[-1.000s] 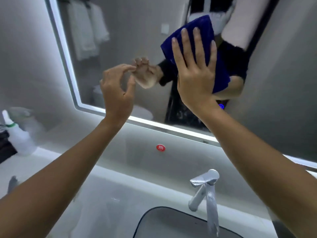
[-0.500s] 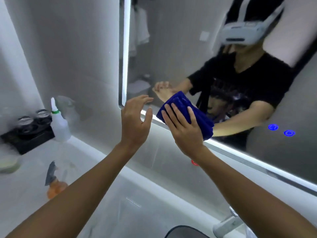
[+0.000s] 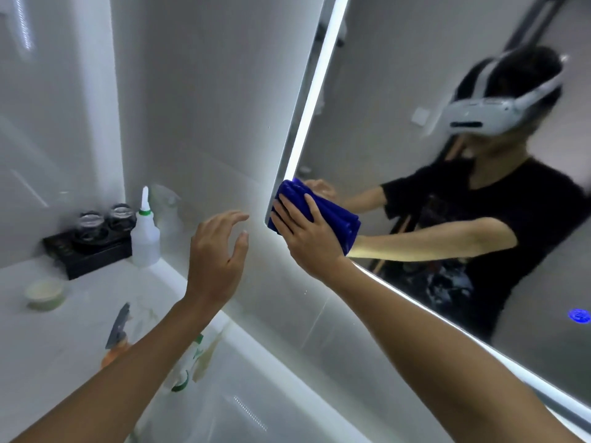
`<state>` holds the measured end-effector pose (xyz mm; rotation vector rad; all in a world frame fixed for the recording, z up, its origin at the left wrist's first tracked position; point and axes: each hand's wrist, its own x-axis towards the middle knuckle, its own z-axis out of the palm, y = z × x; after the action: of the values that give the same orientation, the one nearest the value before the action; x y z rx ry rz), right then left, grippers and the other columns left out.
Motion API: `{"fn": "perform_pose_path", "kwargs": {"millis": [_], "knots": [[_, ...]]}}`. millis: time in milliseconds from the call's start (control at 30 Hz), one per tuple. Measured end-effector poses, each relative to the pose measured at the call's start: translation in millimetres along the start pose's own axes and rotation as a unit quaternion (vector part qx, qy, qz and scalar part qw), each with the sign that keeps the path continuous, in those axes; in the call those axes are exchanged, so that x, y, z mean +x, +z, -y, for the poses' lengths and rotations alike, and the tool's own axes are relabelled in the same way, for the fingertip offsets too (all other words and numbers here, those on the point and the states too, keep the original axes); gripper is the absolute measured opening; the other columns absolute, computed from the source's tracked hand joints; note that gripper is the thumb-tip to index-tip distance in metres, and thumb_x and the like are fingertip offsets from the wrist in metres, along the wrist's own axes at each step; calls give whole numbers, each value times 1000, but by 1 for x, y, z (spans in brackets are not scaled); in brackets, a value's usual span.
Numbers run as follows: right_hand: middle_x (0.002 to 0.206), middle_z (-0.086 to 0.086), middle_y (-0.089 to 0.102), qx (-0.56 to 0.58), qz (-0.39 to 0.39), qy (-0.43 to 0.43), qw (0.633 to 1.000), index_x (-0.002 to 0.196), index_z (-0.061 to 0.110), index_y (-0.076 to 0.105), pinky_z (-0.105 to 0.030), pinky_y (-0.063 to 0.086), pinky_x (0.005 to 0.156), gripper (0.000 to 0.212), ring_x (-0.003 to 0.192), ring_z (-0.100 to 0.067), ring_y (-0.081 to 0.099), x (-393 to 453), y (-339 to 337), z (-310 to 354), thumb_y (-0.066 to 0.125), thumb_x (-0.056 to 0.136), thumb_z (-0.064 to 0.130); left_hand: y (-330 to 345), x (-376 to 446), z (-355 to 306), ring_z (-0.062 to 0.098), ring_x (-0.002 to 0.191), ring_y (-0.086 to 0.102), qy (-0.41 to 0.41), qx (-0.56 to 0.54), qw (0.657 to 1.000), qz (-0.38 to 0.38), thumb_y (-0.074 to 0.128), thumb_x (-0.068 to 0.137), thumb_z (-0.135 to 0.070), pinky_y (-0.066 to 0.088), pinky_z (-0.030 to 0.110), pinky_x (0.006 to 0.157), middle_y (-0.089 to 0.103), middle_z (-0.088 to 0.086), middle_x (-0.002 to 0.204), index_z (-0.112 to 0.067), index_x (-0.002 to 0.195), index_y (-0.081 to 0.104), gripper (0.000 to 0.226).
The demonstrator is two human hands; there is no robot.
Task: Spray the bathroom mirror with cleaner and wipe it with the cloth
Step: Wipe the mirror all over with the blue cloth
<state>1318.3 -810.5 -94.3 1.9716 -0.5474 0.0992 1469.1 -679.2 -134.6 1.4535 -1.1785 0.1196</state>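
I see my right hand [image 3: 311,238] pressing the folded blue cloth [image 3: 339,219] flat against the mirror [image 3: 399,100] at its lower left corner, right on the lit edge strip. The fingers lie nearly straight, spread over the cloth, palm pushing it to the glass; nothing is curled round it that I can make out. The cloth is a thick folded pad, its long axis running from upper left, at the mirror's corner, down to lower right along the bottom edge; one end reaches the corner, the other pokes out past the thumb side of the hand.

My left hand [image 3: 217,254] hovers in front of the wall tile, just left of the mirror's corner, fingers loosely bent and apart, holding nothing and clear of the cloth.

On the counter [image 3: 41,340] below, a spray bottle [image 3: 119,332] lies partly hidden by my left forearm. Farther back in the corner stands a white squeeze bottle [image 3: 145,233], nozzle straight up, beside a black tray [image 3: 89,254] carrying two glasses. A small pale bowl [image 3: 44,292] sits nearer the counter's front
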Motion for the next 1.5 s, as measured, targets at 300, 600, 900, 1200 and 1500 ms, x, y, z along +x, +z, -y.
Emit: {"fn": "perform_pose_path", "kwargs": {"millis": [300, 600, 900, 1200, 1500], "knots": [[166, -11, 9, -11, 67, -30, 997, 157, 7, 10, -53, 9, 124, 93, 153, -30, 5, -27, -12, -7, 68, 86, 24, 5, -29, -30, 18, 116, 55, -3, -10, 998, 54, 37, 94, -40, 36, 30, 101, 66, 1, 122, -16, 121, 64, 45], [162, -10, 27, -9, 54, -52, 997, 154, 10, 28, -51, 13, 122, 88, 151, -30, 20, -147, -4, -29, 74, 80, 8, 23, -50, -65, 19, 114, 57, 3, -20, 990, 139, 52, 91, -32, 44, 36, 100, 66, 2, 121, -15, 120, 64, 36], [163, -4, 26, 13, 71, 5, 997, 156, 15, 25, -49, 16, 123, 85, 152, -25, 19, -266, -15, -65, 71, 84, 5, 57, -85, -135, 19, 123, 54, 60, -52, 973, 219, 65, 93, -22, 34, 26, 103, 62, 2, 132, -18, 128, 62, 35], [163, 1, 26, 4, 64, 79, 995, 157, 18, 24, -46, 18, 123, 69, 151, -19, 22, -392, -28, -95, 53, 95, 7, 96, -132, -200, 17, 117, 56, 120, -129, 948, 264, 51, 96, -32, 46, 30, 100, 63, 2, 129, -17, 128, 61, 36], [160, 4, 33, 18, 32, 140, 989, 155, 20, 32, -44, 24, 121, 59, 148, -16, 27, -538, -29, -128, 49, 99, 8, 153, -194, -296, 13, 106, 59, 191, -206, 922, 265, 46, 95, -29, 47, 27, 91, 64, -3, 117, -13, 122, 62, 35]]}}
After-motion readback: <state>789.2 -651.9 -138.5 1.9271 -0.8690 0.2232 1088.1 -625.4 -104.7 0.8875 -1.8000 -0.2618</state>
